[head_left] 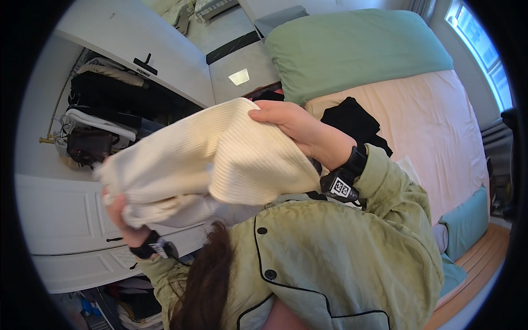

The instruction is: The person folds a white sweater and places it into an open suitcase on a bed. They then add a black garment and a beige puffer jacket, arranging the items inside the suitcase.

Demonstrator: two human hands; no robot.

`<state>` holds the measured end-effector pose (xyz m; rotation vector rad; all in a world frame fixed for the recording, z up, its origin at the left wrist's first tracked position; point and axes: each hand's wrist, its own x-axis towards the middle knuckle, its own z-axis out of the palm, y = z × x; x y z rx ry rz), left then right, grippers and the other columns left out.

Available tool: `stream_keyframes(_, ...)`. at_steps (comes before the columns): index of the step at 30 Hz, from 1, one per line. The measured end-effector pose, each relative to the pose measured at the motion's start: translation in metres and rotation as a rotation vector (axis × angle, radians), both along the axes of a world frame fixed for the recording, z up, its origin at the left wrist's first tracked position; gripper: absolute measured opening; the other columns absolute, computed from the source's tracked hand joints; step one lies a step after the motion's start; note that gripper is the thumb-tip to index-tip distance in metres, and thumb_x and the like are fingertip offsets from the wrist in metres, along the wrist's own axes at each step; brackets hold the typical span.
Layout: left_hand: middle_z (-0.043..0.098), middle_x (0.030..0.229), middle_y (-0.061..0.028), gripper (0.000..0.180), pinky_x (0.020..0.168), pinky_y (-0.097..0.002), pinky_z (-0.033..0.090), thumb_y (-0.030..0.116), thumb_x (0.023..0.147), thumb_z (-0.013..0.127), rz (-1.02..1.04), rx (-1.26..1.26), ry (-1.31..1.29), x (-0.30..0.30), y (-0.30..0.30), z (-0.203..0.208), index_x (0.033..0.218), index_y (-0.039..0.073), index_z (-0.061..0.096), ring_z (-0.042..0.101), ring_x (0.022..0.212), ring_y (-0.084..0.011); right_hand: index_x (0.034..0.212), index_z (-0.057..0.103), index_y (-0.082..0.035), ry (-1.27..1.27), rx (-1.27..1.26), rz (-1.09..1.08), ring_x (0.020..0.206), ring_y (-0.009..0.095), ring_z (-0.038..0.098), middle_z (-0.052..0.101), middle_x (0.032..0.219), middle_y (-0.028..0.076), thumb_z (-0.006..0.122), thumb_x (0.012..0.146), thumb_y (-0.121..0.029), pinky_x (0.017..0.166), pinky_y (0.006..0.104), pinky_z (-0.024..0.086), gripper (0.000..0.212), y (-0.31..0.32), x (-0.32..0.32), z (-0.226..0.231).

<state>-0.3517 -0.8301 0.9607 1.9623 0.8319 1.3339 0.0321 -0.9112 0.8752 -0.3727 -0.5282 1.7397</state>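
Observation:
A cream ribbed knit garment (261, 159) is stretched out in the air in front of my chest, slanting from upper right to lower left. My right hand (300, 126) pinches its upper edge, thumb on top, with the fingers hidden behind the cloth. At the other end my left hand (116, 212), somewhat blurred, grips the bunched part of the knit. One corner of the ribbed cloth folds over and hangs below my right hand. What kind of garment it is I cannot make out.
To the right is a bed with a pale pink sheet (440, 118), a large green pillow (357, 52) and a folded black garment (355, 122). On the left, clothes (104, 93) hang beside a white door (132, 33), above white drawers (66, 212). More clothes lie below them.

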Motion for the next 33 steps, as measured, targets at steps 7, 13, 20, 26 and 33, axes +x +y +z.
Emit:
stream_keyframes(7, 0.059, 0.101, -0.009, 0.055, 0.071, -0.0249, 0.043, 0.002, 0.071, 0.057, -0.329, 0.064, 0.401, 0.103, -0.009, -0.016, 0.125, -0.003, 0.045, 0.052, 0.079, -0.0109, 0.115, 0.048, 0.008, 0.259, 0.012, 0.087, 0.093, 0.026, 0.065, 0.061, 0.107, 0.017, 0.049, 0.093, -0.008, 0.083, 0.0359, 0.054, 0.027, 0.019, -0.011, 0.025)
stream_keyframes(13, 0.056, 0.124, -0.0135, 0.08, 0.091, -0.0313, 0.047, 0.009, 0.071, 0.078, -0.511, -0.048, 0.334, 0.15, -0.017, -0.034, 0.14, 0.001, 0.039, 0.058, 0.107, -0.0187, 0.12, 0.05, 0.004, 0.383, 0.074, 0.111, 0.094, 0.027, 0.064, 0.061, 0.107, 0.016, 0.053, 0.094, -0.022, 0.089, 0.0386, 0.051, 0.037, 0.01, -0.031, 0.036)
stream_keyframes(20, 0.062, 0.111, -0.009, 0.058, 0.088, -0.0277, 0.047, 0.012, 0.075, 0.08, -0.456, -0.066, 0.073, 0.165, -0.02, -0.051, 0.125, 0.001, 0.053, 0.058, 0.101, -0.0149, 0.131, 0.036, -0.005, 0.504, 0.227, 0.161, 0.104, 0.028, 0.058, 0.055, 0.117, 0.018, 0.04, 0.099, -0.04, 0.09, 0.0395, 0.048, 0.047, 0.013, -0.047, 0.038)
stream_keyframes(26, 0.065, 0.104, -0.0071, 0.03, 0.084, -0.0251, 0.047, 0.012, 0.09, 0.066, -0.546, -0.541, -0.167, 0.163, -0.021, -0.055, 0.115, -0.002, 0.061, 0.059, 0.093, -0.0121, 0.141, 0.028, -0.006, 0.312, 0.182, 0.055, 0.107, 0.03, 0.058, 0.052, 0.123, 0.023, 0.038, 0.098, -0.027, 0.093, 0.0403, 0.048, 0.049, 0.006, -0.036, 0.03)
stream_keyframes(33, 0.065, 0.101, -0.0106, 0.024, 0.077, -0.0287, 0.052, 0.017, 0.095, 0.058, -0.593, -0.812, -0.328, 0.146, -0.006, -0.05, 0.108, -0.003, 0.06, 0.063, 0.086, -0.0153, 0.143, 0.039, -0.011, -0.709, 0.589, -0.25, 0.109, 0.031, 0.057, 0.059, 0.123, 0.02, 0.049, 0.074, 0.011, 0.097, 0.0406, 0.045, 0.073, -0.005, -0.015, 0.043)
